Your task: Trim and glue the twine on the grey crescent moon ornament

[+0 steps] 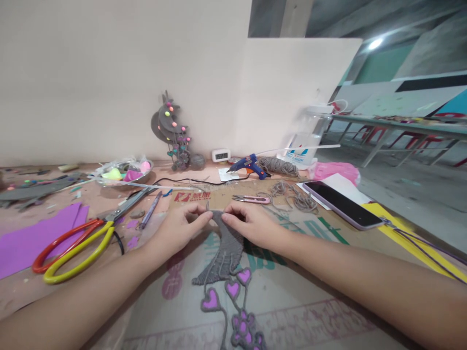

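Observation:
A grey yarn-wrapped crescent (226, 248) lies on the cardboard in front of me. Purple hearts edged in grey yarn, such as one heart (210, 300), and a purple flower shape (242, 328) hang from its lower end on strands. My left hand (182, 226) has thumb and forefinger pinched at the left of the crescent's upper end, near a short bit of yarn. My right hand (251, 223) holds the same end from the right, its thumb on top of the grey surface.
Large scissors (78, 245) and purple sheets (40, 238) lie left. Behind are a bowl (126, 180), a decorated moon (171, 129), a blue glue gun (250, 166) and small snips (251, 199). A phone (343, 205) and loose yarn (299, 197) are right.

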Motion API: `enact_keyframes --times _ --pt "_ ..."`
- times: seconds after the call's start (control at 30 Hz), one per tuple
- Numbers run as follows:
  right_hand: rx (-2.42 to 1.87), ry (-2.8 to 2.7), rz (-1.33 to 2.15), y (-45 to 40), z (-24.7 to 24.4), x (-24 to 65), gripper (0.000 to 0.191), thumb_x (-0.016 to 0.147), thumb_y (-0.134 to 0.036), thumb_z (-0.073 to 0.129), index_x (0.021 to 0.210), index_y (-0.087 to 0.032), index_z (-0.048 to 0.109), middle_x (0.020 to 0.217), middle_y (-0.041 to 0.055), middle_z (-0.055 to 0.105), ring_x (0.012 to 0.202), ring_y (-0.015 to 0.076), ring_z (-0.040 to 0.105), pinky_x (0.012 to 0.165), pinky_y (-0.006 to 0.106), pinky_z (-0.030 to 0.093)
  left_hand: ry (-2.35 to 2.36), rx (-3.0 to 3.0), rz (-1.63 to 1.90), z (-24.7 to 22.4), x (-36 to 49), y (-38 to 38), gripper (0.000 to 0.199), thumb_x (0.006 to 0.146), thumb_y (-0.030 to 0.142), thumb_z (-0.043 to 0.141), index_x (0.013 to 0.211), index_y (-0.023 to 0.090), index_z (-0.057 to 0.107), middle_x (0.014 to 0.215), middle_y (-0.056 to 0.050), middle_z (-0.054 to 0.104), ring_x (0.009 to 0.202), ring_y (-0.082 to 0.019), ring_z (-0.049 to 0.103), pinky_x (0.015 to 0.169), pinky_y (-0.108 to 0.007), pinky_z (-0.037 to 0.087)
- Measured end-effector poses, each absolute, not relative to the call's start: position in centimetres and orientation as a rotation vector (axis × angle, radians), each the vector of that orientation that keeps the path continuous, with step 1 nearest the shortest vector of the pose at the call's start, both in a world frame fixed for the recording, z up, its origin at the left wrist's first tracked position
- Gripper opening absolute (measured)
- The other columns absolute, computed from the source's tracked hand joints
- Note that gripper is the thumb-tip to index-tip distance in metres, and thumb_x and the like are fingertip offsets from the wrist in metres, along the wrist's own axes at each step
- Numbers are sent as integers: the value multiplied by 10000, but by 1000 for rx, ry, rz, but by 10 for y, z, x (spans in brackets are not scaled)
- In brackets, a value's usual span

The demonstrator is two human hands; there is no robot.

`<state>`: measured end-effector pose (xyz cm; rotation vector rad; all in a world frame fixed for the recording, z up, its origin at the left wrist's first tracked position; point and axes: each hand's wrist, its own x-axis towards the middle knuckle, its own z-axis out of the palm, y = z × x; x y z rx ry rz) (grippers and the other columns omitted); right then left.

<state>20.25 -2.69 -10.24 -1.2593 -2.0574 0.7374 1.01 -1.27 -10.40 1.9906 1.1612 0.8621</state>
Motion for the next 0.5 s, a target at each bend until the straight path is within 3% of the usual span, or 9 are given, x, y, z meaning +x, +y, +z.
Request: enact_keyframes --times 0.2,0.37,0.5 --pt "-1269 -2043 770 -26 -102 204 204 866 -300 466 753 -159 563 662 -21 532 612 106 477 552 215 348 1119 1972 855 -106 8 -11 256 839 369 493 728 159 587 697 5 616 681 -145 571 635 -224 427" --pt "-1285 -2008 813 -26 -100 204 208 873 -301 449 768 -157 557 669 -17 527 612 108 477 548 215 346 1070 1940 891 -106 6 -9 387 886 423 395 773 148 643 772 -33 675 748 -174 610 666 -243 457" --pt "-1257 -2015 798 -26 -102 204 209 869 -303 458 747 -161 549 657 -24 517 607 104 467 549 212 345 1135 1952 861 -101 9 -12 291 831 404 499 754 155 628 736 -21 668 720 -173 606 653 -242 451"
